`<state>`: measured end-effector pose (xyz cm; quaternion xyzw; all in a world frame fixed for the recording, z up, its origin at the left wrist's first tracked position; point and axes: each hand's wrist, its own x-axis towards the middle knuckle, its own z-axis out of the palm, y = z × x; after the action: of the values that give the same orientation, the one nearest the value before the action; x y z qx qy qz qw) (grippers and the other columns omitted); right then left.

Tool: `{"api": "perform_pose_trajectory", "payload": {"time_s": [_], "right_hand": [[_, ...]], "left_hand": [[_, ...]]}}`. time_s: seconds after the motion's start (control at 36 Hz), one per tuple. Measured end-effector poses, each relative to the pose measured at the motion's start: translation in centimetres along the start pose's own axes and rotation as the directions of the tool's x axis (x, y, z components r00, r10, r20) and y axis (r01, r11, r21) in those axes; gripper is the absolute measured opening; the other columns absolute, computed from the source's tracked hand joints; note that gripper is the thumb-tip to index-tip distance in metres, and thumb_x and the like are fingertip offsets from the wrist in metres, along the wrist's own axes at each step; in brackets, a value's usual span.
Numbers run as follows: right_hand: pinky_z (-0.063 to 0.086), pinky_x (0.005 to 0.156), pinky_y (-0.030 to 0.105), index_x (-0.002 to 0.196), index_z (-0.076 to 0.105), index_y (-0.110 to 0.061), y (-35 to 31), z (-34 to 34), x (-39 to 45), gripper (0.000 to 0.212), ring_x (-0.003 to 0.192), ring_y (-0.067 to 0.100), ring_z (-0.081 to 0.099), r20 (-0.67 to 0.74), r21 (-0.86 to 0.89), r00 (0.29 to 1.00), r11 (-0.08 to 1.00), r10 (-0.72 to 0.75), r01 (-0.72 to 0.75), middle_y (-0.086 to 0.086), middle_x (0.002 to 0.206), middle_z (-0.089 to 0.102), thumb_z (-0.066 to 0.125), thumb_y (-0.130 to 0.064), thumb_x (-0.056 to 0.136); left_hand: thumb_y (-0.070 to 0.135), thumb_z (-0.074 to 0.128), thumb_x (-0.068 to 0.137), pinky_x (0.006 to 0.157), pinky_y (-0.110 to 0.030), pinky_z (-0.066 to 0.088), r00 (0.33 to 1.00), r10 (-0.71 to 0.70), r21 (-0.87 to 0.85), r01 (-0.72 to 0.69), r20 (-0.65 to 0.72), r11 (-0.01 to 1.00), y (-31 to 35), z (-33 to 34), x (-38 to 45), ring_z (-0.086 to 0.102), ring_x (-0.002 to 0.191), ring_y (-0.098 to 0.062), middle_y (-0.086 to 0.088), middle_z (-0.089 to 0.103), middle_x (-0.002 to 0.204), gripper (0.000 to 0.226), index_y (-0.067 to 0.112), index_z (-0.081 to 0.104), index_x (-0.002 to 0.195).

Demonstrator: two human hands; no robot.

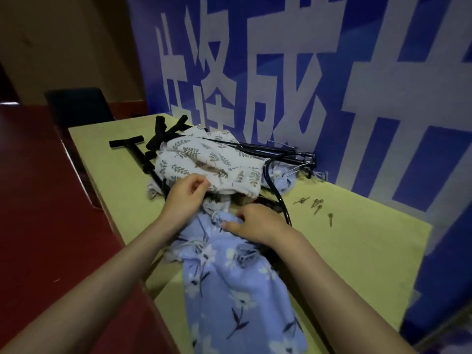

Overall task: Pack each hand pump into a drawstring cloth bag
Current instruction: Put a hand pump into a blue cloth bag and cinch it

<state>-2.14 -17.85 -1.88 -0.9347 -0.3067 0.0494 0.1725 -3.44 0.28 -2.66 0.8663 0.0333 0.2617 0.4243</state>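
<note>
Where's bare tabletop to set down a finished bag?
Bare table lies right of the blue floral bag, below the small metal needles. Another patch sits left of the T-handle pump. The middle is crowded with pumps and the leaf-print bag.

- The blue floral bag [237,290] runs off the bottom edge, so its lower end is cut off.
- What lies inside the blue floral bag cannot be seen through the cloth.
- Just beyond it, the leaf-print bags [204,159] cover most of the black hand pumps [268,149]; their number cannot be told.
- The right hand [258,223] covers the bag's gathered mouth, hiding any cord there.
- Right of the bag, small metal pieces [316,204] on the surface [357,251] are too small to identify.
- Both forearms leave the bottom edge.
</note>
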Motion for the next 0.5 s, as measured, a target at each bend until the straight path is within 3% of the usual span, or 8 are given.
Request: {"api": "perform_pose_trajectory", "payload": {"time_s": [0.08,0.14,0.19,0.28,0.39,0.44,0.5], "right_hand": [[0.021,0.053,0.032,0.058,0.032,-0.014,0.4,0.1,0.4,0.052,0.048,0.017,0.026,0.021,0.042,1.0,0.999,-0.007,0.006,0.002,0.054,0.027,0.061,-0.041,0.091],[0.023,0.055,0.031,0.06,0.037,-0.012,0.2,0.0,0.1,0.045,0.049,0.019,0.028,-0.016,0.112,1.0,0.994,-0.016,0.017,0.005,0.054,0.032,0.062,-0.031,0.092],[0.027,0.053,0.028,0.066,0.045,-0.01,-0.6,-0.6,-0.6,0.036,0.05,0.019,0.034,-0.042,0.297,0.999,0.955,0.022,-0.009,0.009,0.059,0.041,0.058,-0.027,0.095],[0.024,0.04,0.02,0.065,0.043,-0.015,-2.3,-1.9,-2.1,0.037,0.036,0.01,0.029,-0.111,0.593,0.987,0.805,0.115,-0.027,0.002,0.054,0.039,0.048,-0.025,0.1],[0.021,0.032,0.017,0.074,0.051,-0.015,-4.4,-2.6,-3.9,0.031,0.029,0.004,0.025,-0.114,0.822,0.973,0.569,0.203,-0.023,-0.01,0.04,0.043,0.042,-0.024,0.102],[0.025,0.035,0.018,0.083,0.058,-0.014,-5.2,-2.8,-4.3,0.025,0.034,0.005,0.031,-0.118,0.908,0.956,0.418,0.269,-0.006,-0.007,0.05,0.047,0.045,-0.026,0.102],[0.04,0.047,0.023,0.088,0.062,-0.008,-5.6,-2.9,-4.4,0.029,0.049,0.012,0.047,-0.101,0.97,0.942,0.242,0.32,0.022,0.001,0.065,0.054,0.048,-0.031,0.1]], "left_hand": [[0.024,0.053,0.098,0.059,-0.02,0.036,1.0,-0.005,0.007,0.006,-0.024,1.0,-0.3,-1.0,-1.8,0.051,0.071,-0.008,0.006,0.057,0.079,0.013,0.016,0.063,0.094],[0.023,0.051,0.098,0.055,-0.019,0.032,1.0,0.006,0.03,-0.005,-0.016,1.0,-0.3,-2.0,-3.4,0.048,0.065,-0.005,0.008,0.053,0.075,0.013,0.016,0.061,0.093],[0.025,0.05,0.099,0.057,-0.022,0.033,1.0,-0.002,0.076,0.001,0.011,0.997,-0.2,-3.0,-4.6,0.049,0.067,-0.01,0.006,0.053,0.078,0.014,0.015,0.06,0.097],[0.031,0.047,0.1,0.06,-0.027,0.038,0.994,-0.092,0.091,0.087,0.056,0.992,-0.2,-4.3,-5.7,0.053,0.073,-0.015,0.0,0.055,0.088,0.02,0.016,0.057,0.108],[0.032,0.042,0.102,0.058,-0.028,0.043,0.983,-0.147,0.047,0.143,0.114,0.989,0.5,-5.4,-6.9,0.055,0.071,-0.017,-0.001,0.056,0.097,0.022,0.018,0.051,0.117],[0.034,0.04,0.103,0.054,-0.027,0.039,0.983,-0.147,0.028,0.145,0.114,0.989,1.3,-6.0,-7.5,0.053,0.066,-0.018,-0.001,0.054,0.087,0.019,0.019,0.051,0.107],[0.037,0.037,0.103,0.058,-0.029,0.035,0.982,-0.142,-0.014,0.145,0.123,0.989,1.9,-6.1,-7.8,0.05,0.071,-0.025,-0.004,0.049,0.078,0.027,0.016,0.05,0.092]]}}
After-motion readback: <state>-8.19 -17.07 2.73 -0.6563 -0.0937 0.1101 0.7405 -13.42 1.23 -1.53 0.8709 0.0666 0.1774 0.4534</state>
